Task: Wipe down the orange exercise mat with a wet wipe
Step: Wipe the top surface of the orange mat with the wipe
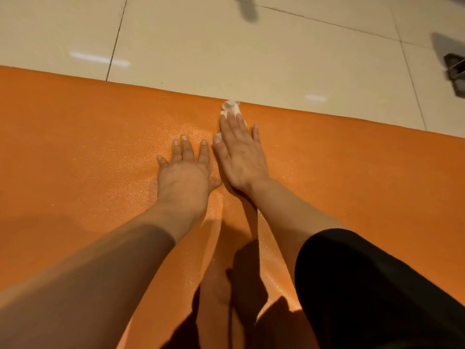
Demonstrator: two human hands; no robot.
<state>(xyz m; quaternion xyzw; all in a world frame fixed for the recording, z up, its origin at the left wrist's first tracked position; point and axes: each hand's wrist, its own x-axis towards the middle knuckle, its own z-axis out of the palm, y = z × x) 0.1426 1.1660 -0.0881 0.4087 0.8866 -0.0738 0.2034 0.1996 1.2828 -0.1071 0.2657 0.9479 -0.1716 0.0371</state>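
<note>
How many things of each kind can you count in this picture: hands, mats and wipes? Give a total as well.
Hands: 2, the left hand and the right hand, both flat on the mat
Orange mats: 1, the orange mat
White wipes: 1, the wet wipe under the right fingers, at the mat's far edge
Total: 4

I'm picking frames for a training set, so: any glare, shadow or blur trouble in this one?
Head view: ceiling lights glare on the floor tiles; the mat glistens around the left hand; dark arm shadows cover its near edge; the wipe under the right hand looks smeared; dark objects top right are blurred; the mat edge bows.
</note>
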